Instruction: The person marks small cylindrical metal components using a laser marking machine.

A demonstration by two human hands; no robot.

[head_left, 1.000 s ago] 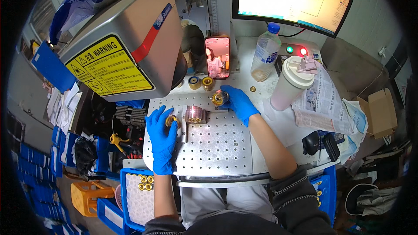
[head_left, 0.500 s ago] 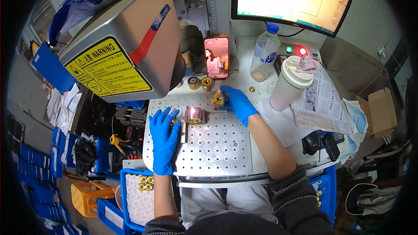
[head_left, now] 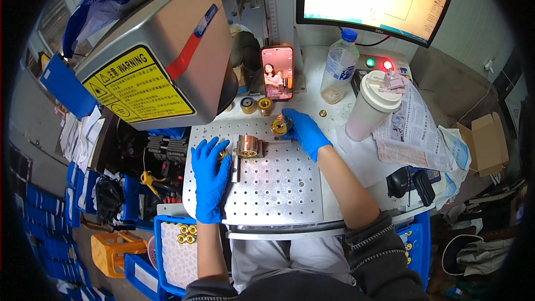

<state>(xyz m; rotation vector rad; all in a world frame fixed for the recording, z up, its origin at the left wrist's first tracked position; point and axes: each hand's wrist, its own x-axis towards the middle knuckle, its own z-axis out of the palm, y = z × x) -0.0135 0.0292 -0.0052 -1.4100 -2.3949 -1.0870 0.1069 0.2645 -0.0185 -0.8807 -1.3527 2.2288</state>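
My right hand (head_left: 306, 135), in a blue glove, grips a round brass fitting (head_left: 279, 127) with a dark inside, at the far edge of the perforated metal plate (head_left: 278, 189). On the plate's left side rests my blue-gloved left hand (head_left: 210, 181), its fingers curled around a small brass fitting (head_left: 222, 155), mostly hidden, between index finger and thumb. Between my hands, a shiny brass cylinder (head_left: 248, 146) lies on its side in a small metal holder, against an upright metal bar (head_left: 235, 167) near my left thumb.
Two brass rings (head_left: 256, 106) stand before a propped phone (head_left: 277, 72). A large machine head (head_left: 161, 61) overhangs the left. Rightward are a plastic bottle (head_left: 339, 67), a lidded cup (head_left: 372, 106), newspaper (head_left: 415, 128) and a monitor (head_left: 373, 0). A blue tray (head_left: 173, 262) holds several brass parts below left.
The pink glow on the brass cylinder is gone. A small mark now appears on the monitor, and the phone's picture differs. Both hands have hardly moved.
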